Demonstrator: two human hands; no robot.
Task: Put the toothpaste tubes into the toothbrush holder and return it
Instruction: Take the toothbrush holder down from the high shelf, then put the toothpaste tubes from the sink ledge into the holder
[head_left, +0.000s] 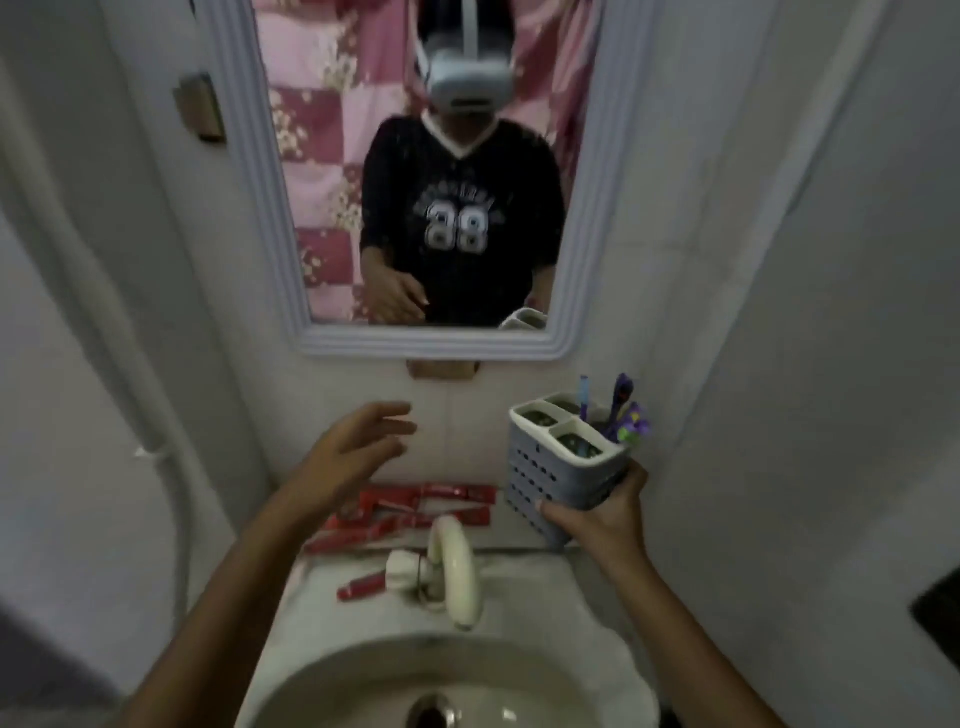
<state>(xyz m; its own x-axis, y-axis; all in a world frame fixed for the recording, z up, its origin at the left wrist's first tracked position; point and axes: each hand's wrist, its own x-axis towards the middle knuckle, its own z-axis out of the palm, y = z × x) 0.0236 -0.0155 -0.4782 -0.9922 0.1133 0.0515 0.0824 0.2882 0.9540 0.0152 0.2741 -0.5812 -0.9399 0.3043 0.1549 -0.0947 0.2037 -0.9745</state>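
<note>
Right hand grips toothbrush holder upright, left hand spread wide & empty above toothpaste tubes: drop straight down, pinch one tube, feed into an empty slot.

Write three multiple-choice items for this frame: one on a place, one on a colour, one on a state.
1. Where do the toothpaste tubes lie?
A. inside the basin
B. on the ledge behind the tap
C. in the holder

2. What colour are the tubes?
A. red
B. green
C. yellow

3. What are the hands doing?
A. both empty
B. left hand grips a tube
C. right hand grips the toothbrush holder, left hand open

Answers:
1 B, the tubes are scattered on the ledge between the tap and the wall.
2 A, their bodies are plainly red.
3 C, fingers wrap the holder's base while the left hand's fingers are spread above the tubes.
</note>
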